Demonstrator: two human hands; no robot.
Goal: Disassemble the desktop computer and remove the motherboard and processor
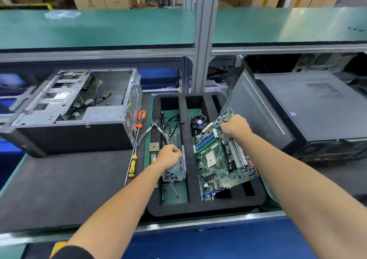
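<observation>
The green motherboard [220, 155] is tilted over the right compartment of the black foam tray [206, 207], its bare processor socket facing up. My right hand [235, 127] grips its far edge. My left hand [169, 156] is a closed fist over the tray's left compartment, above a metal bracket with screws [174, 174]; whether it holds anything is hidden. A gold processor chip [154, 146] lies at the tray's left rim. The opened computer case [79, 108] lies on its side at left, with cables and a power supply inside.
Pliers [153, 128], a yellow-handled screwdriver [132, 164] and an orange-handled tool [141, 115] lie between case and tray. A cooler fan [198, 122] sits in the tray's far right compartment. A side panel [256, 112] leans on a closed black computer [317, 104] at right.
</observation>
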